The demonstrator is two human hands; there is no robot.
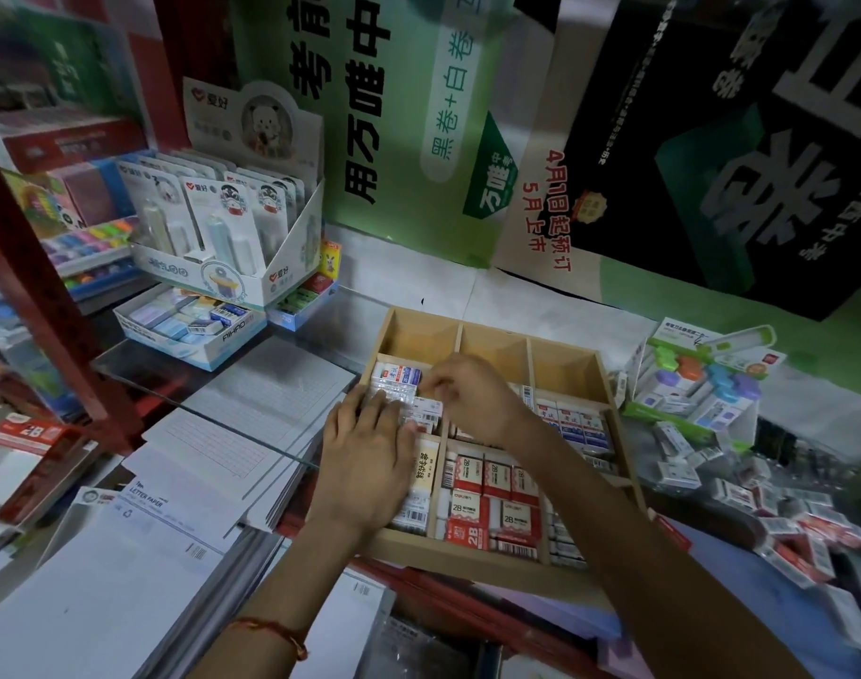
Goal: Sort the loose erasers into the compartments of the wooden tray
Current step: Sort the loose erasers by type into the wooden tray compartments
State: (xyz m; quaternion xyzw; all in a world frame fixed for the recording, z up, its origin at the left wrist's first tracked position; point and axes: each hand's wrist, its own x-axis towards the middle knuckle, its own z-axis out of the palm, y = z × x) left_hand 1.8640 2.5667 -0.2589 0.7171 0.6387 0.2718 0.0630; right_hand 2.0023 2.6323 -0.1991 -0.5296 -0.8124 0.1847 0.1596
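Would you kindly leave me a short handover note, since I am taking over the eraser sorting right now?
Left hand: flat, fingers pressing on white-blue erasers in the middle-left compartment of the wooden tray.
Right hand: fingers curled at the same compartment; grip unclear.
Done: middle and front rows hold erasers; red 2B erasers front centre.
Left: back row empty; loose erasers piled right of the tray.

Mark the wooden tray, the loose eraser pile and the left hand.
wooden tray (467, 562): head view, bare front wall.
loose eraser pile (796, 526): head view, middle of the heap right of the tray.
left hand (364, 458): head view, back of the hand.
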